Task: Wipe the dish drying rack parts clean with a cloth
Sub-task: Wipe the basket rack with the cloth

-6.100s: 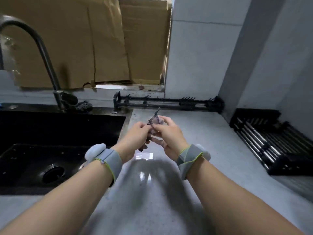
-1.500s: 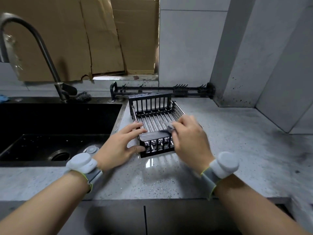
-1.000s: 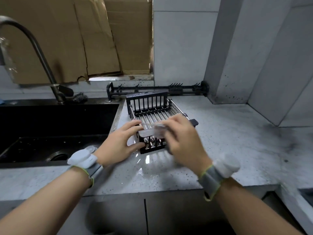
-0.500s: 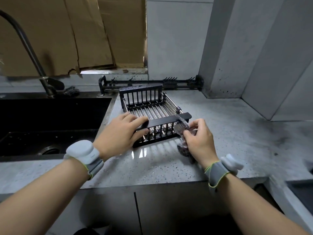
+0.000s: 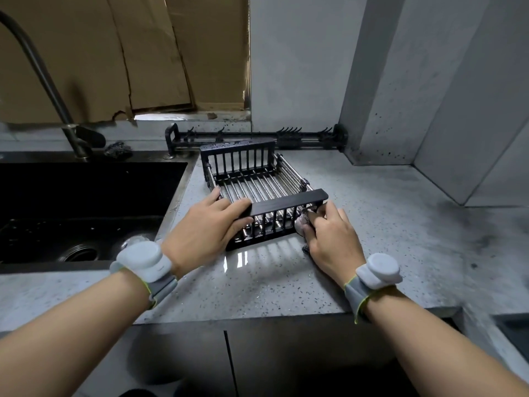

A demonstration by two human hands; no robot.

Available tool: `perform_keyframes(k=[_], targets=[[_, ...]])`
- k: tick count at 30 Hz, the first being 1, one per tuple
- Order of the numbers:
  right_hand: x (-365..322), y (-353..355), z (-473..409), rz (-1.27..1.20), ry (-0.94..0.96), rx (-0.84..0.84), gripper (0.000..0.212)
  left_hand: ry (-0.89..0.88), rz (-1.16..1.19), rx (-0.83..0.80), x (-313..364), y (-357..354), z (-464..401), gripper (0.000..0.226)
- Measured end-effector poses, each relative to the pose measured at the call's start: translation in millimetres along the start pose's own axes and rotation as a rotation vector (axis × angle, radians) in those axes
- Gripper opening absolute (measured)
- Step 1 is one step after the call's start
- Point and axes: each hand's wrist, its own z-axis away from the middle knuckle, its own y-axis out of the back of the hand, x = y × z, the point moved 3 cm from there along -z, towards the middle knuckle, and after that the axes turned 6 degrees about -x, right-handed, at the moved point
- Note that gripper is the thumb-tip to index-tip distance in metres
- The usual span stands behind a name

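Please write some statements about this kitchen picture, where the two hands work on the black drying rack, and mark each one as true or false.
1. The left hand grips the near end of the drying rack. True.
2. The rack stands inside the sink. False: it stands on the countertop, right of the sink.
3. The right hand holds a cloth against the rack's near right corner. True.
4. Plates are stacked in the rack. False: it holds no dishes.
5. The faucet is running. False: no water shows.
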Motion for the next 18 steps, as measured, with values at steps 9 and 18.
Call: perform_keyframes(k=[9, 18], targets=[[-3.6, 14.5, -6.6, 0.090, -0.001, -0.191, 0.017, 0.041, 0.007, -0.019, 0.5, 0.3, 0.3, 0.042], [19.0, 34.3, 10.0, -0.069, -0.032, -0.049, 0.017, 0.031, -0.009, -0.017, 0.1, -0.7, -1.0, 0.044]])
